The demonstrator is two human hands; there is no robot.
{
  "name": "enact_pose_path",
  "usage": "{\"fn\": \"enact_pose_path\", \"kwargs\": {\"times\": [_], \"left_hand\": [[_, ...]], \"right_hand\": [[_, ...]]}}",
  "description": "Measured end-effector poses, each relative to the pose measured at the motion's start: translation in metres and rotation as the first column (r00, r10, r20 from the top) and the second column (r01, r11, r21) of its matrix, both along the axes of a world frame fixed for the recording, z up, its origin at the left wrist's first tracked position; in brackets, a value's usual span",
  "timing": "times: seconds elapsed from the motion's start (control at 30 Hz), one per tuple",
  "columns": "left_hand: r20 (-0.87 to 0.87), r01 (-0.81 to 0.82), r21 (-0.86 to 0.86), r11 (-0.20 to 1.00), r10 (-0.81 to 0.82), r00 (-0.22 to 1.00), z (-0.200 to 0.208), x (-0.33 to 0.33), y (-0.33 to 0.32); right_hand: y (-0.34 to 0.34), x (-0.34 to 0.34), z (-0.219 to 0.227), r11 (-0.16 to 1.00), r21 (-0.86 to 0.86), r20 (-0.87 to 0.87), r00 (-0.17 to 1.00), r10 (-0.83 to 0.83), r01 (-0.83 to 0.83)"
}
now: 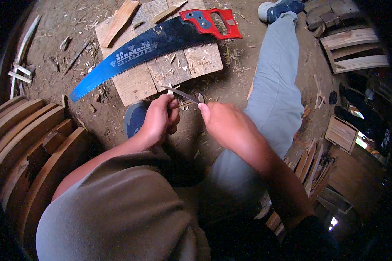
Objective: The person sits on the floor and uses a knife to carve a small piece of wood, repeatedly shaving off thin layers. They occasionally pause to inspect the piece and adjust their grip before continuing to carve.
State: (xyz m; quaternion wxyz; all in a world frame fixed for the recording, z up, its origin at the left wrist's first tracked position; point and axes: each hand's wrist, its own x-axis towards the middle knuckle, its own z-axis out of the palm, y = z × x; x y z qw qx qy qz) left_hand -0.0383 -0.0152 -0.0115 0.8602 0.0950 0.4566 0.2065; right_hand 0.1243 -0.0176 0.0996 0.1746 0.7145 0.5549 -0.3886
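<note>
My left hand (163, 114) is closed around a small pale piece of wood (170, 90), whose tip sticks up above the fingers. In my right hand (225, 126) is a knife (183, 94), its thin blade pointing left toward that wood tip. The knife's handle is mostly hidden in my fist. Just beyond both hands lies a low platform of planks (133, 89), strewn with shavings. Across it rests a handsaw (139, 52) with a blue blade and a red handle (231, 24), teeth toward me.
Wood offcuts (121, 22) lie on the platform's far side. Curved wooden slats (39, 126) stand at the left. My grey-trousered leg (276, 69) stretches out at the right, near stacked boards (353, 39) and loose sticks (309, 165). Shavings litter the dirt floor (52, 39).
</note>
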Motion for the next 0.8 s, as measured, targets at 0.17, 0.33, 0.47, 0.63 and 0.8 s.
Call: {"fn": "enact_pose_path", "kwargs": {"times": [0.17,0.33,0.47,0.63,0.8], "left_hand": [[0.039,-0.015,-0.031,0.999,0.016,0.999,0.002,0.003,0.000],[0.009,-0.008,-0.010,1.000,0.008,1.000,0.001,0.000,0.000],[-0.073,0.050,0.103,0.993,-0.043,0.996,0.004,0.001,0.000],[-0.415,0.228,0.346,0.910,-0.070,0.907,0.006,0.001,-0.002],[-0.714,0.530,0.411,0.742,-0.100,0.693,0.017,0.004,0.001]], "right_hand": [[-0.004,-0.008,-0.002,0.999,0.035,0.068,0.997,-0.036,0.034],[-0.004,-0.007,-0.017,0.996,0.076,0.050,0.997,-0.059,0.055],[-0.003,0.005,-0.015,0.994,0.040,0.014,0.994,-0.107,0.106],[-0.001,0.005,0.014,1.000,0.030,0.086,0.996,-0.006,0.003],[-0.002,0.003,0.015,0.997,0.042,0.135,0.989,0.060,-0.066]]}}
